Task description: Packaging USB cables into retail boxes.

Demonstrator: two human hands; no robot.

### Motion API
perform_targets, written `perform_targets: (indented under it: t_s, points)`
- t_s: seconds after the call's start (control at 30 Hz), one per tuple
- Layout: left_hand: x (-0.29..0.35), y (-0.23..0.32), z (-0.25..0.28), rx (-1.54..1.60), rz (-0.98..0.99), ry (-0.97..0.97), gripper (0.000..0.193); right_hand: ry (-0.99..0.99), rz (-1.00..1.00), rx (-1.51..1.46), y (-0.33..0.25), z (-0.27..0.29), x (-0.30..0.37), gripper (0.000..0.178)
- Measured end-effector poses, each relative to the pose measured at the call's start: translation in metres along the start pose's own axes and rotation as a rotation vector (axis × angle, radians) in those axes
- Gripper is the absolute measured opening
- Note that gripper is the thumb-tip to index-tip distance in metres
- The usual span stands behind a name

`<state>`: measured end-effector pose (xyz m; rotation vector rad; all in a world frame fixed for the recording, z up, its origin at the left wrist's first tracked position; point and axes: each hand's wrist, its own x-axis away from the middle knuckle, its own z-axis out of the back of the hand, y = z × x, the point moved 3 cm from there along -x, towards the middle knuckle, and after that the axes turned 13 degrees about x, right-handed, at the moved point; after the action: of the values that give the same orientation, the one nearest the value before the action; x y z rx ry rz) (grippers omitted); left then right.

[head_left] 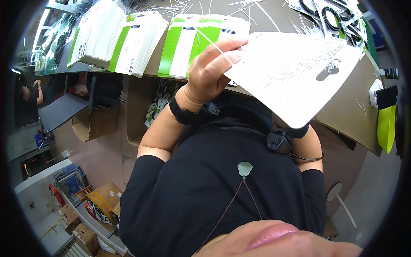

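Observation:
A large white backing card (291, 77), printed on its facing side and with a hang hole, is held up tilted in front of my chest. At its left edge my left hand (212, 68) is closed in a pinch, fingertips against the card. A thin white tie (214, 46) runs across those fingers to the card. Whether the fingers also grip the card's edge is hard to make out. The card hides my right hand; only its wrist and forearm (306, 147) show below.
Stacks of green and white cards (139, 43) line the bench's far left. Loose white ties (171, 8) lie scattered behind them. Carded black cables (332, 19) are piled at the far right, above a lime-green tray (386, 128). An open cardboard box (96, 122) stands below the bench.

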<state>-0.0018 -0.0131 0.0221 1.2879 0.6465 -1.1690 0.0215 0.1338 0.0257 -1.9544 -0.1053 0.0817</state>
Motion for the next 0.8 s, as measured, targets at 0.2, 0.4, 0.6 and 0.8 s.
perform_targets:
  t_s: [0.2, 0.4, 0.6, 0.8]
  points:
    - [-0.007, -0.003, -0.008, -0.033, -0.043, 0.049, 0.033, 0.024, 0.102, 0.025, 0.011, 0.007, -0.013, 0.025]
    - [0.010, -0.008, -0.007, 0.131, 0.308, 0.305, 0.033, 0.002, 0.078, 0.069, 0.007, 0.008, -0.008, 0.022]
    - [0.010, -0.011, -0.005, 0.157, 0.293, 0.331, 0.036, -0.012, 0.054, 0.053, 0.003, 0.007, -0.003, 0.022]
    - [0.013, -0.010, -0.004, 0.120, 0.264, 0.285, 0.033, 0.011, 0.028, 0.042, 0.001, 0.003, -0.004, 0.021]
